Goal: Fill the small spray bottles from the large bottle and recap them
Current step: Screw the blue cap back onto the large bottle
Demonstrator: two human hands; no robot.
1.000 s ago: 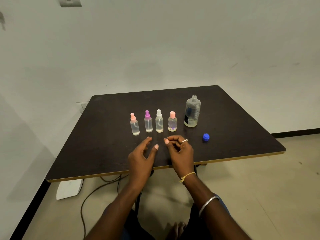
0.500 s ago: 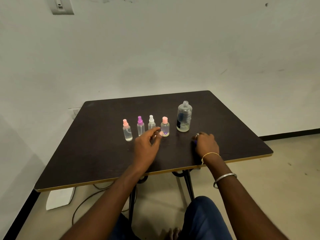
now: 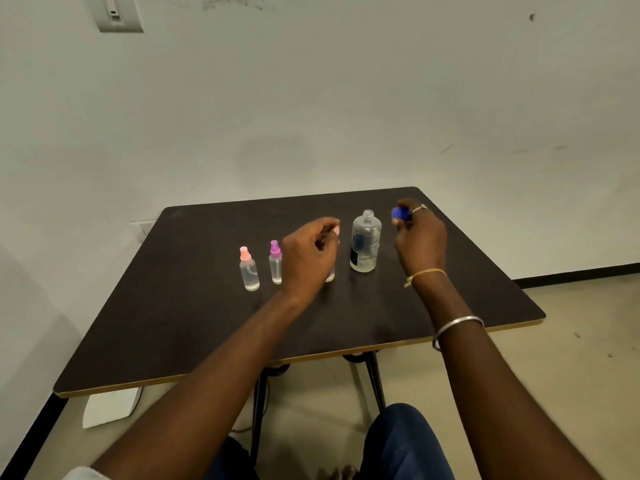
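Since the pink-topped spray bottle (image 3: 248,269) and the purple-topped spray bottle (image 3: 275,262) at centre left of the dark table (image 3: 173,323) both stand upright, capped and holding clear liquid, the filling looks close to done. Just right of them the left hand (image 3: 310,259) hovers with curled fingers in front of the rest of the row, so only the base of another small bottle (image 3: 330,277) peeks out below it. Whether this hand grasps anything I cannot tell. Right of centre the large bottle (image 3: 365,242) stands upright with its neck bare. Slightly above and right of that neck, the blue cap (image 3: 400,213) is pinched in the fingertips of the right hand (image 3: 420,241). The step in hand seems to be closing the large bottle. Next, the cap needs lowering squarely onto the neck and twisting, ideally with the left hand steadying the bottle.
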